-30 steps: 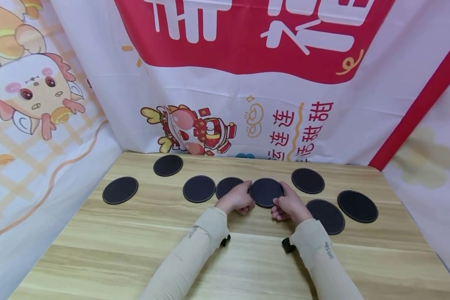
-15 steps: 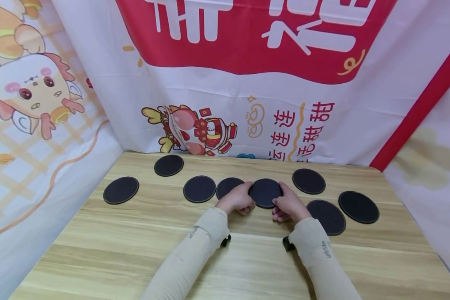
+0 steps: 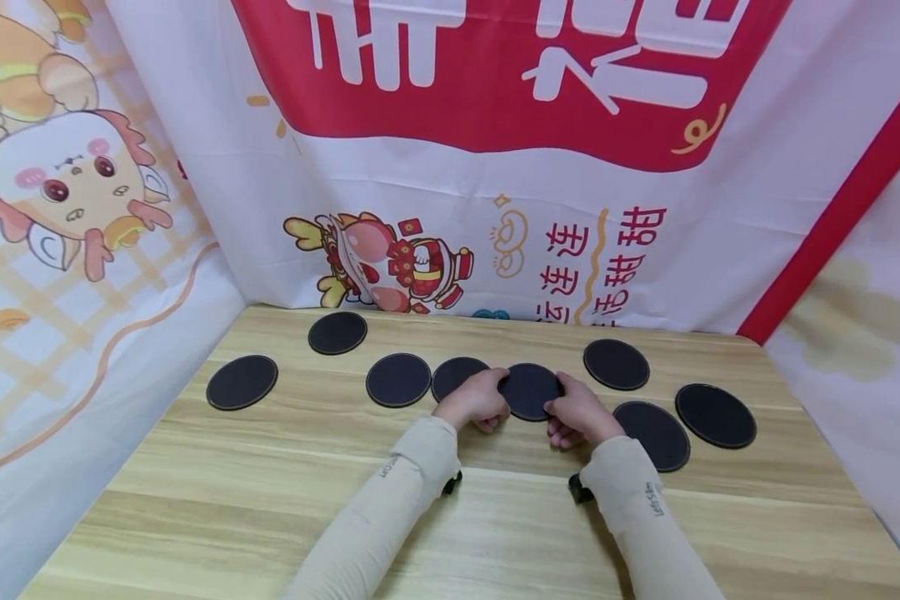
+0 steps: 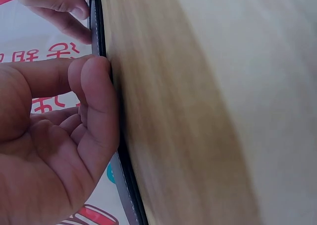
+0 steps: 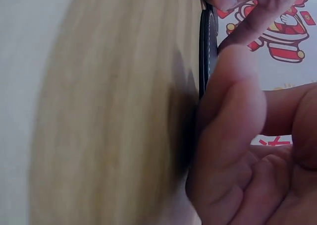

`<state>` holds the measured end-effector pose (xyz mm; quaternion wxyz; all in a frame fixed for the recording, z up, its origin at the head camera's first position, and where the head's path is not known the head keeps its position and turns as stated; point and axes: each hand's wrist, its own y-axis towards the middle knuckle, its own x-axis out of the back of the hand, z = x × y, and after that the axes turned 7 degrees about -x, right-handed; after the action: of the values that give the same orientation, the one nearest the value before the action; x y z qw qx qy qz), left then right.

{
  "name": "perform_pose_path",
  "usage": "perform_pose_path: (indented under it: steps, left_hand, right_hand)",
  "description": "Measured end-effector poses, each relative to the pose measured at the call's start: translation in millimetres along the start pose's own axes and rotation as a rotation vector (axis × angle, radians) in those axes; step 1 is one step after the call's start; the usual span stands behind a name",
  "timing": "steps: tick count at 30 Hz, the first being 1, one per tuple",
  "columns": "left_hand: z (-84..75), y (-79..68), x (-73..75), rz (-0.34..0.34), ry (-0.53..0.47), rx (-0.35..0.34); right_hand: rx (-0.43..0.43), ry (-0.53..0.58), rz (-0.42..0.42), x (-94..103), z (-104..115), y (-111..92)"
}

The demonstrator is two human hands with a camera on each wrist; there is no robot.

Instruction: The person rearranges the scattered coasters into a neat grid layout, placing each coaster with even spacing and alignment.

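A round black coaster (image 3: 530, 392) with a thin stitched border lies at the middle of the wooden table, between both hands. My left hand (image 3: 480, 398) pinches its left edge, the thumb at the rim and the other fingers curled under the palm. On the opposite edge, my right hand (image 3: 581, 408) grips with the thumb lapping over the top. In the left wrist view the left hand (image 4: 64, 121) is right at the dark rim, edge-on. The right wrist view has the right hand (image 5: 247, 145) close up against the rim. Another coaster (image 3: 456, 377) is partly hidden behind the left hand.
More matching coasters lie around: one coaster (image 3: 398, 380) left of centre, a far-left coaster (image 3: 242, 382), a back-left coaster (image 3: 337, 332), a back-right coaster (image 3: 617, 364), and two at right (image 3: 654, 436). A printed cloth (image 3: 450, 183) hangs along the table's back edge (image 3: 682, 333).
The coaster between both hands has shifted very slightly toward me and to the left, with both hands keeping hold of its edges. The other coasters have stayed put.
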<state>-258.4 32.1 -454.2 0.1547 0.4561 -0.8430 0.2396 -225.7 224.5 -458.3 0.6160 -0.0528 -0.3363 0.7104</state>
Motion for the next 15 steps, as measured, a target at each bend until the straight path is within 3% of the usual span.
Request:
perform_pose_path:
  steps: [6, 11, 15]
  left_hand:
    - [-3.0, -1.6, 0.6, 0.003, -0.015, -0.016]
    - [-4.5, -2.7, -0.2, 0.016, -0.045, -0.002]
    - [-7.1, -3.8, -4.6, 0.031, -0.051, -0.024]
  right_hand:
    - [0.042, 0.041, 0.008, 11.6, -3, -10]
    - [0.098, -0.014, -0.029, 30.5, -9, -26]
    - [0.094, -0.057, -0.054, 49.1, -20, -38]
